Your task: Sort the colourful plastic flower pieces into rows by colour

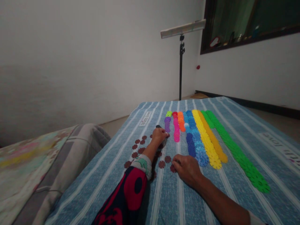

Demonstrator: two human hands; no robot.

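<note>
My left hand (160, 136) reaches out past the scattered brown pieces, its fingers pinched beside the purple row (167, 124). What is in that pinch is too small to make out. My right hand (187, 168) is closed lower down, thumb and fingertips on a brown flower-shaped disc (173, 169). Other brown flower-shaped discs (161, 164) lie loose around and left of my left forearm, which hides some. A dark piece (158, 126) shows just beyond my left hand. Overlapping discs form a pink row (176, 132) and an orange row (181, 122).
Further right run dark blue (191, 145), light blue (200, 150), yellow (211, 150) and green (241, 156) rows on the striped blue cloth (98, 190). Behind the table stands a black pole (180, 68) with a flat panel on top. A covered bed-like surface (77, 156) is at left.
</note>
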